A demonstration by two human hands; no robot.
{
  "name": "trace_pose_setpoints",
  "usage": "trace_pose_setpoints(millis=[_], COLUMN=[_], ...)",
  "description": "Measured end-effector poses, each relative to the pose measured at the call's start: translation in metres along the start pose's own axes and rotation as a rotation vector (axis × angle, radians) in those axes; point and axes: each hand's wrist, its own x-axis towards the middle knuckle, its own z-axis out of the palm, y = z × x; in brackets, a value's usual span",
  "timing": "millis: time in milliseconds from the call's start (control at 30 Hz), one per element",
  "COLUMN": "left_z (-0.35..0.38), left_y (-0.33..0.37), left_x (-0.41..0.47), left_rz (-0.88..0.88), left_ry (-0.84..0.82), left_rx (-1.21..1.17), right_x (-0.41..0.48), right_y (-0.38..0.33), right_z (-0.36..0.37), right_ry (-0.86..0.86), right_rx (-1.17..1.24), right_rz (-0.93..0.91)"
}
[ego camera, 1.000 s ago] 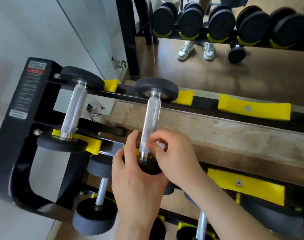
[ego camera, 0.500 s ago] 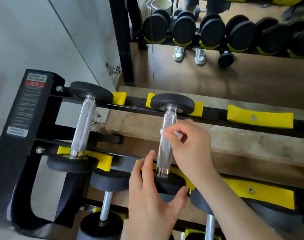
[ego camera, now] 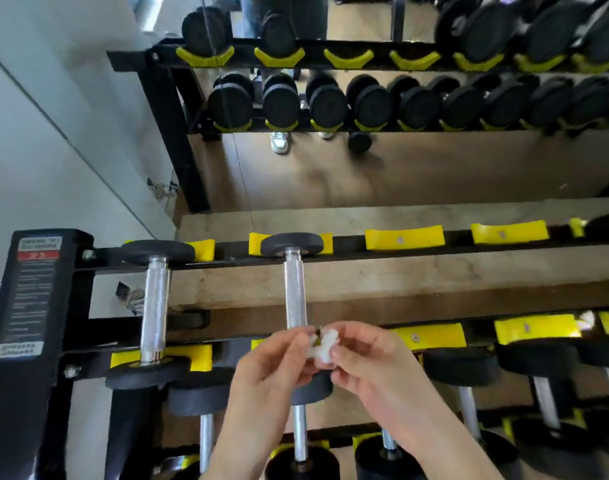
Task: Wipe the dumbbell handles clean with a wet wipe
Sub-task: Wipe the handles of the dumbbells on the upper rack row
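Observation:
Two small dumbbells lie across the top tier of a black rack point(ego camera: 36, 306) with yellow cradles. The left dumbbell point(ego camera: 154, 299) has a bare knurled steel handle. The second dumbbell point(ego camera: 295, 289) lies to its right, and its near end is hidden behind my hands. A crumpled white wet wipe point(ego camera: 323, 344) is pinched between the fingertips of my left hand point(ego camera: 271, 372) and my right hand point(ego camera: 368, 368), just in front of that handle's near end. Neither hand touches the handle.
Lower tiers hold several more dumbbells point(ego camera: 299, 438) under my hands and to the right. Empty yellow cradles point(ego camera: 405, 239) line the top rails to the right. A mirror behind shows a rack full of black dumbbells point(ego camera: 330, 102). A white wall stands at the left.
My right hand has come off the second dumbbell's handle with the wipe, and my left hand has let go of the near weight. Both hands now pinch the wipe together. The view has tilted up.

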Motion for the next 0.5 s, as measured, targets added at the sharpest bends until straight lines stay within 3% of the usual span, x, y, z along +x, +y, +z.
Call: trace_pose_setpoints(millis=[133,233,333,500], left_z=[0.016,0.032,0.056,0.115], left_y=[0.013,0.018,0.022,0.033], left_x=[-0.014,-0.026,-0.039,-0.067], left_rz=[-0.004,-0.092,-0.192,-0.231], left_ry=[-0.015,-0.031,-0.065,-0.059], left_rx=[-0.01,-0.244,-0.518,-0.705], right_x=[-0.028,-0.046,-0.068,-0.102], right_y=[-0.006,-0.013,-0.027,-0.039], right_z=[-0.013,-0.032,-0.057,-0.115], right_ry=[0.119,0.142,0.134,0.154], right_rx=[-0.08,-0.178,0.0,0.357], right_rz=[-0.022,-0.033,0.017,0.005])
